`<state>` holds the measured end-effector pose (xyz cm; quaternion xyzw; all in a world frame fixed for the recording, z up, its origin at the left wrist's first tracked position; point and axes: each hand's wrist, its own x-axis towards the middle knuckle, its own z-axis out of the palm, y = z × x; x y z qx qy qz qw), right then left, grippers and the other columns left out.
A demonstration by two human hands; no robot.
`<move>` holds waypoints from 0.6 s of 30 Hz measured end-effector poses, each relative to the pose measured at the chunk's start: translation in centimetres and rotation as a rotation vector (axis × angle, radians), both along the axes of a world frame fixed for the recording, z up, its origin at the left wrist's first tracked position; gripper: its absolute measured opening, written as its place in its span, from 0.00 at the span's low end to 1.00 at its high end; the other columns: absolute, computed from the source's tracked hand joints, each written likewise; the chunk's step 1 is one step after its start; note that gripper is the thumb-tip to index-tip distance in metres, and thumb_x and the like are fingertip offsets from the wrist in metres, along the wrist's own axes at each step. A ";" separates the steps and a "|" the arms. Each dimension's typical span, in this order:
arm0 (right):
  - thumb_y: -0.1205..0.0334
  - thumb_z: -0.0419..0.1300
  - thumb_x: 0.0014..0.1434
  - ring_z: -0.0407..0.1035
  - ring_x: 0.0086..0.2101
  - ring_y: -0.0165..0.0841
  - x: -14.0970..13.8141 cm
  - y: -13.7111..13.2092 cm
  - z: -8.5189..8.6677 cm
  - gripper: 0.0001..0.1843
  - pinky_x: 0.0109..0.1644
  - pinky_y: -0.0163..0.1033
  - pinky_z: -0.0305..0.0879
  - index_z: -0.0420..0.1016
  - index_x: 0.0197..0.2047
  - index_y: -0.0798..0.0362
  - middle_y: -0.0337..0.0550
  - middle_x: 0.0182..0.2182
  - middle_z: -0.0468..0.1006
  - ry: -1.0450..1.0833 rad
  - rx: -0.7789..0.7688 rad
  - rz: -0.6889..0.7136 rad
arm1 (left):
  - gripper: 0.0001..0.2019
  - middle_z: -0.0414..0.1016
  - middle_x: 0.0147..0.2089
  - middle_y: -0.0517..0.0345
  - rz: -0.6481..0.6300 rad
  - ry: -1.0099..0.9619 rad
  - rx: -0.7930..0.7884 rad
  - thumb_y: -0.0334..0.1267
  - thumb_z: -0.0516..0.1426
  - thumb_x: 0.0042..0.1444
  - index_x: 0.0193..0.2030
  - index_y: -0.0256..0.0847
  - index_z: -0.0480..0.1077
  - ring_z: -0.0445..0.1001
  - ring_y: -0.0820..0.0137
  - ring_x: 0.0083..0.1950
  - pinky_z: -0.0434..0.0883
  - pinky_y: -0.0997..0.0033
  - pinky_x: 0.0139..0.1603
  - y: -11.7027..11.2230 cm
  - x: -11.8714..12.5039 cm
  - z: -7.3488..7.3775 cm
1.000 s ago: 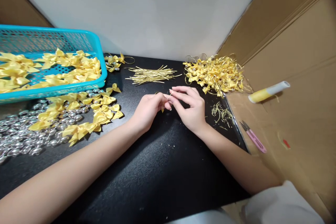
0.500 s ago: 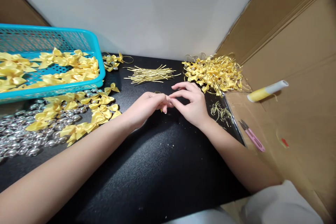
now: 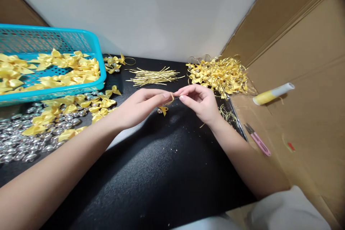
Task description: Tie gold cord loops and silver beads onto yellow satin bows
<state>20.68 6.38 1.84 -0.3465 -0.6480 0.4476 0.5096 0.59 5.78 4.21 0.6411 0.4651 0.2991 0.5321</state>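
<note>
My left hand and my right hand meet fingertip to fingertip above the black table. Between them runs a thin gold wire tie, pinched by both hands. A small yellow ribbon bow with a silver bead hangs from the wire just under my left fingertips. Both hands are closed in a pinch.
A turquoise basket of yellow bows stands at the left, with loose bows and silver beads before it. Gold wire ties lie at the back, a heap of finished bows at the right. Pink snips and a yellow-white tube rest on cardboard.
Both hands have lifted off the table and pulled slightly apart. The wire now shows stretched between the fingertips, and the bow hangs free below them.
</note>
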 end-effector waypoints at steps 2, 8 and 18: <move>0.63 0.66 0.53 0.76 0.37 0.30 0.0 0.0 0.0 0.04 0.46 0.41 0.72 0.75 0.29 0.51 0.38 0.34 0.82 -0.016 -0.017 -0.019 | 0.25 0.78 0.56 0.51 -0.039 0.135 0.150 0.54 0.54 0.60 0.57 0.41 0.74 0.73 0.54 0.59 0.68 0.54 0.62 -0.5 -0.8 0.2; 0.62 0.66 0.53 0.77 0.38 0.31 0.0 0.0 -0.1 0.06 0.46 0.41 0.72 0.73 0.28 0.52 0.41 0.34 0.83 -0.094 -0.008 -0.033 | 0.31 0.56 0.72 0.47 -0.194 0.446 0.515 0.51 0.52 0.62 0.69 0.39 0.60 0.58 0.53 0.71 0.57 0.51 0.71 -2.6 -2.4 -1.2; 0.60 0.66 0.52 0.77 0.37 0.32 0.6 0.6 -0.4 0.07 0.45 0.42 0.73 0.72 0.27 0.51 0.41 0.33 0.83 -0.123 -0.025 -0.056 | 0.37 0.44 0.76 0.43 -0.186 0.716 0.605 0.51 0.52 0.62 0.74 0.40 0.45 0.51 0.52 0.74 0.53 0.43 0.71 -5.2 -3.7 -4.4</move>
